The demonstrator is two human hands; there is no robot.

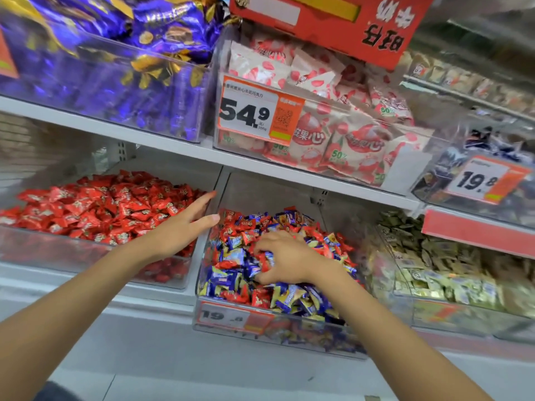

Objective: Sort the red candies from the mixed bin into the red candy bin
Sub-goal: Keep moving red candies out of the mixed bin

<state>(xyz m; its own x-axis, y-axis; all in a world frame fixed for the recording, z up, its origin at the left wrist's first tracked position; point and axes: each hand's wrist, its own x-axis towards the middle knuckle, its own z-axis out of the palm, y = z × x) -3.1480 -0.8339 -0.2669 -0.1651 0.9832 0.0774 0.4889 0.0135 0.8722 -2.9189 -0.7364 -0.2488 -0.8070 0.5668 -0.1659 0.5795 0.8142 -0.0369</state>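
My left hand (185,227) is over the right end of the clear plastic red candy bin (86,247), which stands on the lower shelf and is filled with a pile of red candies (101,209). This hand is wide, with the fingers straight and spread, and I see nothing in it. The longest fingertips reach close to the wall between the two bins.

Just beside it, to the right, stands the clear plastic mixed bin (304,334). Inside, red wrapped candies (246,224) lie together with blue and yellow wrapped candies (228,282) in one heap. My right hand (285,259) lies on the middle of this heap, palm down, with the fingers curled into it. It grips a few wrappers; a red one and a blue one show between thumb and fingers, and how many it holds I cannot tell.

An orange and white price label (231,315) sits on the front of the mixed bin. On the upper shelf are a bin of purple and gold wrappers (115,82) and a bin of white and pink packets (333,134).
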